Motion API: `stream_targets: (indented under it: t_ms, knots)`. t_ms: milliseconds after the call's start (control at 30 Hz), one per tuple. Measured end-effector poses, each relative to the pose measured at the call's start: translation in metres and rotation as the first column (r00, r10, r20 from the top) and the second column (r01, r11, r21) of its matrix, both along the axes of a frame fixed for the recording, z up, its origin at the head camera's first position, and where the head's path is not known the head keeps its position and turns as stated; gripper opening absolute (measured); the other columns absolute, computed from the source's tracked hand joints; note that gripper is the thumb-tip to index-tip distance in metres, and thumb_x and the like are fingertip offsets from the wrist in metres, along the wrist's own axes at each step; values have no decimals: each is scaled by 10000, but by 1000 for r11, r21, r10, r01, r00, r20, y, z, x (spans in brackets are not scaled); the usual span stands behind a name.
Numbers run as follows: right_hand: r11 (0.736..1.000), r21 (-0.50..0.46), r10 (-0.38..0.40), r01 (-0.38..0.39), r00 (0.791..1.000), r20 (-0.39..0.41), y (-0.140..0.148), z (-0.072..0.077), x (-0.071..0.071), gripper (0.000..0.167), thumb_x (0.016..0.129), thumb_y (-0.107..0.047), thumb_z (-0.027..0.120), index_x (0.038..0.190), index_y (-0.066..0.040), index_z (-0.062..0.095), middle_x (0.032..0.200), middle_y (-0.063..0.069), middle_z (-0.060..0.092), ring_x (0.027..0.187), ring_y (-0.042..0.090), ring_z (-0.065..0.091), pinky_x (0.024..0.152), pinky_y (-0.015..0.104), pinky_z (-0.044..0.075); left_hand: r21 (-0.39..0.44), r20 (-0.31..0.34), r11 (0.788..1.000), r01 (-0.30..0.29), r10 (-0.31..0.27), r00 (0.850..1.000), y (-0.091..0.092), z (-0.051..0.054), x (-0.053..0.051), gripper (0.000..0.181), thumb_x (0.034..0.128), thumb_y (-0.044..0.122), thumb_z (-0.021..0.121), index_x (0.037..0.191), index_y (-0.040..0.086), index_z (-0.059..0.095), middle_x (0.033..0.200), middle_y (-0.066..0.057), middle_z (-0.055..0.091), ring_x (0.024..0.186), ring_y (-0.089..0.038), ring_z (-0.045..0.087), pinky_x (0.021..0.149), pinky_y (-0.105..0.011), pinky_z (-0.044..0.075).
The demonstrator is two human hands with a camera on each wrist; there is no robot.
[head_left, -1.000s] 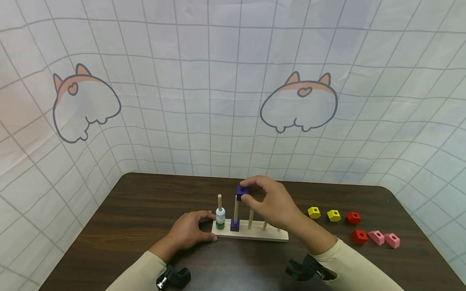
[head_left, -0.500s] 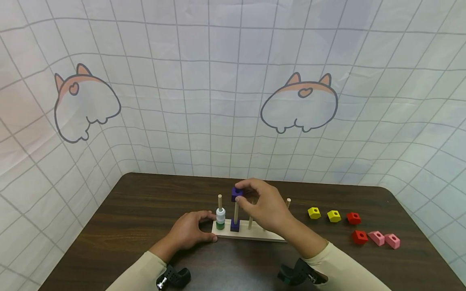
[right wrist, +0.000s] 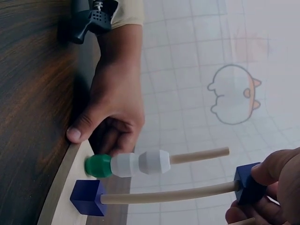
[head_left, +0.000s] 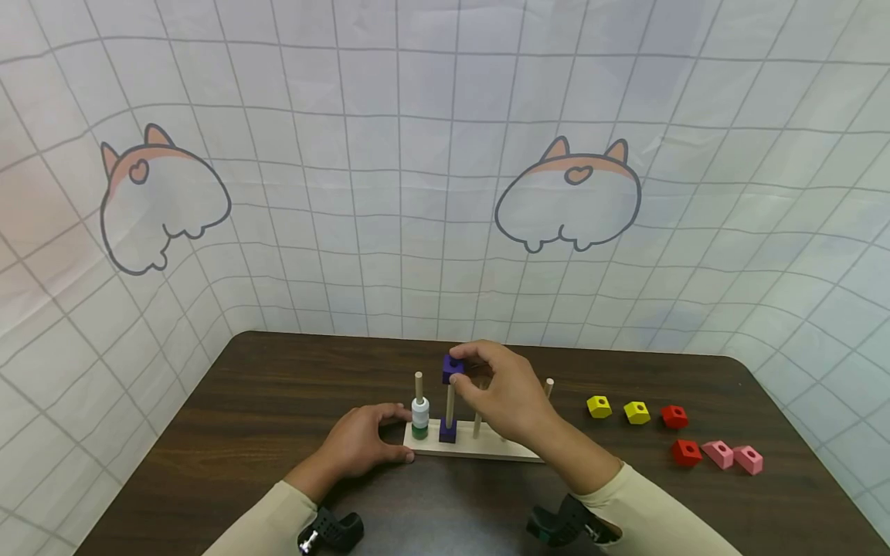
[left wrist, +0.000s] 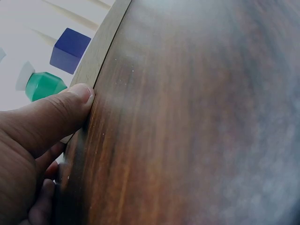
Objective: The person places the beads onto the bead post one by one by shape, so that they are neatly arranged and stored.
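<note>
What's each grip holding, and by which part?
Right grip: the upper purple block, pinched by its sides. Left grip: the wooden base, by its left end.

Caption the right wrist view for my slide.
Right hand pinches a purple block at the tip of a peg; left hand grips the wooden base.

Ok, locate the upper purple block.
Head view: the right hand holds the upper purple block at the top of the second peg from the left, above the lower purple block.
</note>
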State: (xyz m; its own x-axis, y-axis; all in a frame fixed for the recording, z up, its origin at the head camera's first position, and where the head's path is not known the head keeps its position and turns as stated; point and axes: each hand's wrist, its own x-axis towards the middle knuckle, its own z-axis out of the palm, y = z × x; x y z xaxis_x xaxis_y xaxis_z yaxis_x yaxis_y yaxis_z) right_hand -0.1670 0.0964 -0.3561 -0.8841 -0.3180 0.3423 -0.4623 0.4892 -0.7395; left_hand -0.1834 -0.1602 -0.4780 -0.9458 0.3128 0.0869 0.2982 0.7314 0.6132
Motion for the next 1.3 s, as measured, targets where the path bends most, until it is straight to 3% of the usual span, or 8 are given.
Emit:
stream_targets:
  t_ms: [200, 400, 500, 633, 767, 1033, 1300]
  knots:
    - [998, 53, -22, 22, 1000, -4, -3, -6, 1, 306, 914, -116, 791, 1204, -144, 697, 1063, -68, 698, 820, 84, 629, 684, 284, 529, -3, -5, 1000, -4, 4, 1000, 0, -1, 1, 524, 737, 432, 921, 1195, 266, 729, 1317, -35, 674, 1231, -296, 613, 1001, -550, 471]
    - [998, 48, -32, 33, 999, -19, -3, -25, 3, 342, 916, -91, 782, 1242, -124, 685, 1131, -8, 705, 690, 113, 555, 581, 281, 476, -7, -7, 1000, -8, 8, 1000, 0, -2, 0, 525, 733, 437, 923, 1196, 280, 730, 1309, -19, 678, 1229, -284, 615, 1005, -540, 472]
    - [999, 35, -29, 30, 999, -27, -4, -35, 2, 394, 914, -71, 774, 1287, -114, 653, 1158, 27, 706, 806, 136, 652, 673, 300, 531, -5, -6, 1000, -10, 10, 1000, 0, -2, 0, 524, 733, 437, 923, 1196, 282, 731, 1307, -15, 679, 1228, -283, 616, 1004, -540, 472]
    - [1000, -18, -14, 14, 1000, -4, -4, -47, 1, 599, 907, -46, 771, 1439, -104, 502, 1198, 58, 702, 1016, 197, 712, 826, 350, 579, -4, -15, 1000, -4, 4, 1000, 0, -1, 0, 523, 731, 435, 923, 1190, 274, 732, 1302, -20, 681, 1223, -286, 619, 998, -539, 476]
    - [998, -63, -3, 6, 999, 45, -3, -58, 1, 728, 908, -41, 767, 1513, -103, 367, 1227, 59, 691, 1037, 198, 708, 869, 367, 574, -4, -16, 1000, -5, 5, 1000, 0, -1, 0, 521, 728, 432, 924, 1186, 274, 733, 1305, -28, 679, 1224, -290, 618, 1001, -537, 473]
    - [998, -61, -15, 21, 996, 91, -3, -74, 0, 481, 909, -70, 767, 1327, -73, 530, 1203, 89, 698, 1008, 233, 707, 883, 406, 568, -6, 9, 1000, -12, 13, 1000, 1, 0, 1, 524, 737, 439, 920, 1199, 284, 729, 1333, -37, 665, 1252, -302, 601, 1023, -553, 455]
    - [999, -44, -17, 22, 996, 91, -4, -85, -2, 420, 909, -64, 765, 1274, -62, 558, 1192, 97, 699, 1001, 231, 712, 892, 400, 567, -5, 5, 1000, -20, 21, 1000, 1, 0, 1, 525, 730, 433, 925, 1196, 290, 729, 1335, -40, 665, 1250, -302, 602, 1018, -551, 458]
